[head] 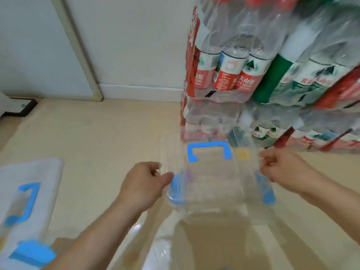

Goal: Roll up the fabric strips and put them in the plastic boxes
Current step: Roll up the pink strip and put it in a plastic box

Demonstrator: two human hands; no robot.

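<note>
A: Head view. Beige floor [93, 137], met at its far edge by a white wall [136, 45]. A pale door frame [78, 49] is seen far left. Shrink-wrapped bottle packs [263, 65] are stacked at the floor's far right, against the wall.

B: Task item?

A: A clear box [212, 184] is held mid-floor, just in front of the packs. The lid is on and its blue handle [209, 151] is folded flat. A blue left latch [176, 190] and right latch [266, 190] are seen on its sides, with a yellow sticker [242, 154] beside the handle. The box is blurred, so it cannot be told whether it is lifted or resting on the floor.

B: Hands?

A: The left hand [144, 184] is curled, with the lid's left rim pinched between thumb and fingers just above the left latch. The right hand [284, 168] is curled over the right rim and grips it; its fingertips are smeared.

B: Anything else?

A: A second box [29, 191], same type and lidded, is set at the near left corner of the floor, well apart from the first. Crumpled plastic film [161, 250] lies at the near edge, between the forearms.
</note>
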